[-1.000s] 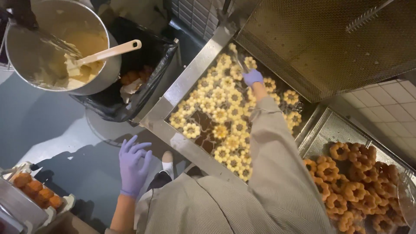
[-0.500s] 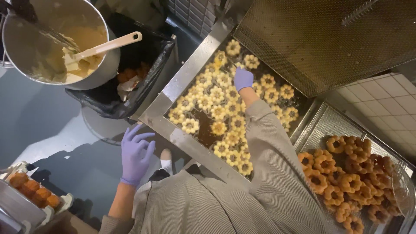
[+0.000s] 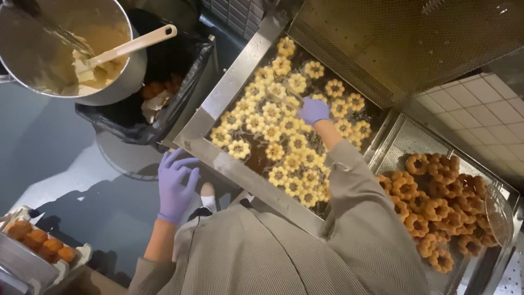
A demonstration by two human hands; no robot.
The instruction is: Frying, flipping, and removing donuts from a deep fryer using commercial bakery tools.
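Purple-gloved right hand (image 3: 313,110) is closing around thin sticks (image 3: 284,94) over pale ring doughnuts (image 3: 273,134) floating in the fryer vat (image 3: 203,123) (its oil looking dark). Left hand (image 3: 176,184), fingers spread and holding nothing, is hovering beside the vat's rim. Browned doughnuts (image 3: 436,205) are sitting on a draining rack (image 3: 401,136) nearby.

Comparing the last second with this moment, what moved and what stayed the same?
The right hand drew back a little from the far part of the fryer to its middle, thin sticks in its grip. The left hand stayed open and empty beside the fryer's rim. The pale doughnuts, the browned pile, the mixing bowl and its spatula lie as before.
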